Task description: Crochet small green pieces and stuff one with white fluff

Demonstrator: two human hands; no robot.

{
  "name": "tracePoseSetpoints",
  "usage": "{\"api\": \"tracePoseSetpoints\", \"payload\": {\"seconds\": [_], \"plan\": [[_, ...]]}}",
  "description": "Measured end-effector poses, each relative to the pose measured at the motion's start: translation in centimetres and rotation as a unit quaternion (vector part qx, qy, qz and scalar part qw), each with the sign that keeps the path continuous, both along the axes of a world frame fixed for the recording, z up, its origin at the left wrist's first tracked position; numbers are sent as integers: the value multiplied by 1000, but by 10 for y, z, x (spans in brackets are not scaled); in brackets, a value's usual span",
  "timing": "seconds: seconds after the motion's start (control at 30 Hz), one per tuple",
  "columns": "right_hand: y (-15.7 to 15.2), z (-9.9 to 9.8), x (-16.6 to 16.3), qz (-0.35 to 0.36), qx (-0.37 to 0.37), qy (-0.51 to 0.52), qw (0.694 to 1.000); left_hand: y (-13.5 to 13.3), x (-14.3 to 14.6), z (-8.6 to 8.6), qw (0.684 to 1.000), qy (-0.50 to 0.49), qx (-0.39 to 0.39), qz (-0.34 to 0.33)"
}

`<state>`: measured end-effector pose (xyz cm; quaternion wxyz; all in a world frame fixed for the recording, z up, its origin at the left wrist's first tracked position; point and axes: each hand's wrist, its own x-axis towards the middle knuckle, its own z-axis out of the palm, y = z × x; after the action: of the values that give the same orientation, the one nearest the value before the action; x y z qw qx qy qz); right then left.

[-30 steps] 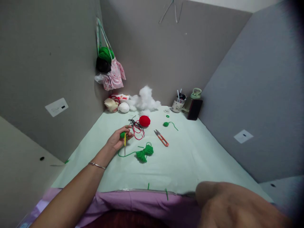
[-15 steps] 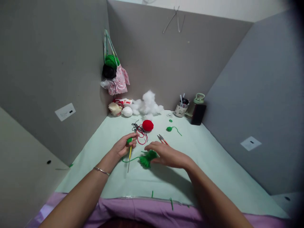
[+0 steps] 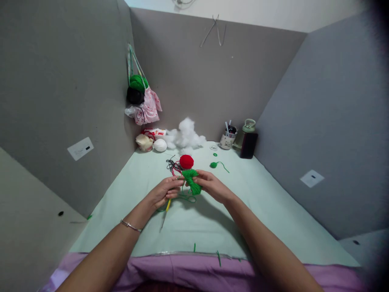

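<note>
My right hand (image 3: 212, 185) is closed on a small bundle of green yarn (image 3: 192, 181), lifted a little above the pale green table cover (image 3: 243, 211). A green strand loops down from it to the cover. My left hand (image 3: 164, 192) is closed around a yellow-handled crochet hook (image 3: 165, 210) that points down toward me; its fingertips meet the green yarn. Just beyond my hands lie a red crocheted ball (image 3: 186, 161) and a tangle of black and red thread (image 3: 173, 166).
A small green crocheted piece with a tail (image 3: 215, 164) lies to the right. At the back stand white stuffing (image 3: 185, 135), a white ball (image 3: 159, 145), a cup of pens (image 3: 226, 139), a bottle (image 3: 248, 129) and a dark box (image 3: 248, 145). A bag (image 3: 142, 101) hangs in the corner.
My right hand came in from the lower right, took the green yarn bundle off the cover and lifted it toward my left hand. The scissors are now hidden behind my hands.
</note>
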<state>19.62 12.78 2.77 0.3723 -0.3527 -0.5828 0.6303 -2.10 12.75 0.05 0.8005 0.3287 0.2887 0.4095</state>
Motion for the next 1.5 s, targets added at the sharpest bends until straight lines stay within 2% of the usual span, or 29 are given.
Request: {"api": "tracePoseSetpoints", "payload": {"seconds": [0.13, 0.27, 0.4, 0.47, 0.57, 0.67, 0.77, 0.8, 0.87, 0.97, 1.0, 1.03, 1.1, 1.2, 1.27, 1.3, 1.37, 1.43, 1.5], "plan": [[1, -5, -6, -38, 6, 9, 999, -3, 8, -7, 999, 27, 20, -2], [9, -4, 2, -64, 43, -11, 997, 0, -1, 0, 997, 40, 46, 41], [30, -4, 29, -165, 59, -59, 983, 11, -34, 18, 981, 16, 88, 170], [41, -5, 48, -223, 61, -56, 971, 18, -54, 25, 961, -4, 107, 255], [53, -2, 77, -334, 84, -40, 938, 25, -79, 27, 924, -8, 125, 362], [56, 4, 92, -422, 122, -18, 898, 28, -86, 23, 893, 12, 136, 429], [50, 8, 84, -422, 170, -20, 890, 25, -73, 19, 865, 90, 159, 468], [46, 8, 77, -396, 196, -32, 897, 22, -65, 18, 861, 126, 169, 463], [36, 7, 57, -327, 246, -66, 910, 16, -49, 17, 897, 131, 169, 387], [16, 5, 26, -221, 276, -124, 927, 4, -27, 19, 936, 128, 157, 288], [9, 5, 17, -186, 284, -137, 931, 0, -22, 20, 953, 123, 151, 233], [2, 5, 9, -151, 294, -141, 933, -4, -18, 20, 973, 111, 136, 147], [-9, 7, -2, -91, 302, -116, 942, -9, -12, 19, 990, 85, 108, 26], [-15, 9, -8, -56, 290, -61, 953, -13, -9, 16, 990, 84, 83, -81], [-9, 10, -3, -86, 258, -39, 961, -12, -11, 16, 986, 97, 87, -104], [-3, 9, 2, -115, 235, -30, 965, -11, -13, 17, 987, 99, 93, -91], [13, 7, 17, -190, 179, -6, 965, -5, -22, 20, 991, 80, 106, -3], [30, 4, 36, -266, 140, 33, 953, 3, -35, 24, 985, 32, 112, 129], [44, 1, 57, -327, 101, 81, 936, 10, -50, 26, 948, -24, 120, 294]]}}
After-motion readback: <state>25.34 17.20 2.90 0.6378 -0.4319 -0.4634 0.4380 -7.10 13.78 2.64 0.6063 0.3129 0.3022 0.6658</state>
